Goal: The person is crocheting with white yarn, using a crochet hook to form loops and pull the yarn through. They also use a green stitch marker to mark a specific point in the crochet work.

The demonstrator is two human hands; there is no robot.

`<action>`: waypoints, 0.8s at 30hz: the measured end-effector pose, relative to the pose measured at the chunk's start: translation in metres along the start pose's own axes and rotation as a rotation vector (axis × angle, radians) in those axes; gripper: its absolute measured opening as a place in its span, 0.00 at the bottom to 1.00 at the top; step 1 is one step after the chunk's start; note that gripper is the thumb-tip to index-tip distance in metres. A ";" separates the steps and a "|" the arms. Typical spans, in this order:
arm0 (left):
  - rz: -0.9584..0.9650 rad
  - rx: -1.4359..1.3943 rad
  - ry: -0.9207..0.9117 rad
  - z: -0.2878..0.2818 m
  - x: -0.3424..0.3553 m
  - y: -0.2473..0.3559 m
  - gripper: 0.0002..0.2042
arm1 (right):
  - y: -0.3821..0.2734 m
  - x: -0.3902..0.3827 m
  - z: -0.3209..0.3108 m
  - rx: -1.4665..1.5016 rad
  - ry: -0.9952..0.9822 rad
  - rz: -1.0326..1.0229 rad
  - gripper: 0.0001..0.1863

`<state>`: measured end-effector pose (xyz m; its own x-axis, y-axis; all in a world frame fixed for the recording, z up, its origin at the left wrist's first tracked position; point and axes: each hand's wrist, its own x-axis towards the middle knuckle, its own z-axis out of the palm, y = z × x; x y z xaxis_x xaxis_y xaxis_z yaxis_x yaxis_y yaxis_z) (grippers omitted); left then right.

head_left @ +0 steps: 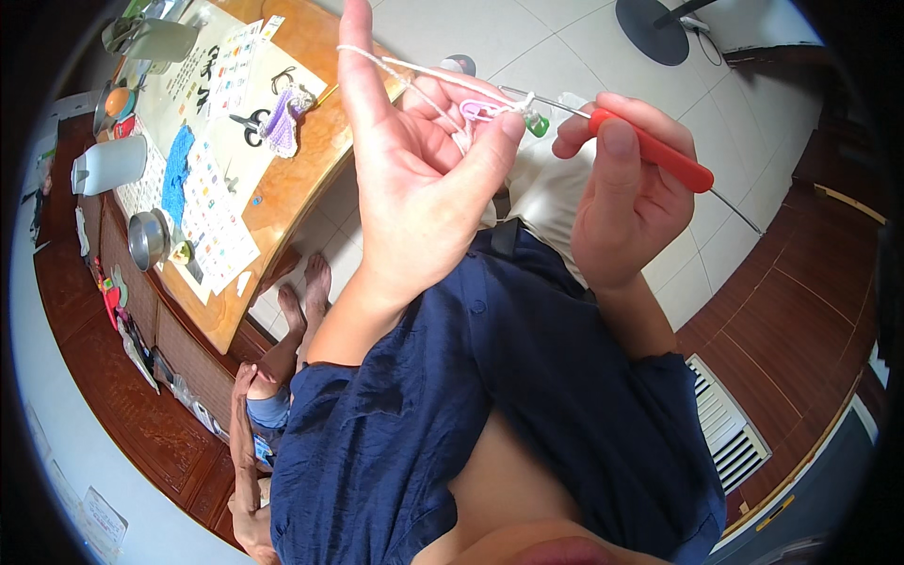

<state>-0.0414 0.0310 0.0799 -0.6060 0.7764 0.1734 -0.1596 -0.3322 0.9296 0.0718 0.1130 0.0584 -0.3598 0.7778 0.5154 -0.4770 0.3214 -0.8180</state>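
Observation:
My left hand (414, 188) is raised with its index finger up and the thumb pinching a small piece of white crochet (524, 104). White yarn (424, 69) loops round that index finger and runs across to the piece. Close to the thumb tip show a lilac stitch marker (476, 110) and a green stitch marker (539, 125). My right hand (633, 193) is closed round the red handle of a crochet hook (670, 162). The hook's metal shaft points left and its tip reaches the yarn by my left thumb.
At the left a wooden table (218, 325) bears black scissors (250, 127), a purple-and-white crocheted piece (280, 127), a blue crocheted strip (177, 174), a plastic jug (111, 166) and a metal cup (147, 239). Another person's arm (243, 443) rests at lower left. A black round base (652, 30) stands on the tiles.

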 end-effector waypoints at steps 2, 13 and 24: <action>-0.008 -0.025 0.001 -0.001 0.000 0.000 0.47 | 0.000 -0.001 0.001 -0.007 0.020 0.006 0.09; -0.152 -0.081 0.011 -0.001 0.000 0.007 0.51 | -0.003 -0.002 0.003 0.083 0.008 0.137 0.08; -0.162 -0.034 -0.052 -0.008 0.001 0.008 0.52 | -0.002 -0.003 0.003 0.123 -0.001 0.156 0.08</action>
<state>-0.0500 0.0248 0.0850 -0.5292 0.8476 0.0394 -0.2792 -0.2179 0.9352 0.0711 0.1090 0.0591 -0.4381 0.8122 0.3851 -0.5100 0.1282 -0.8506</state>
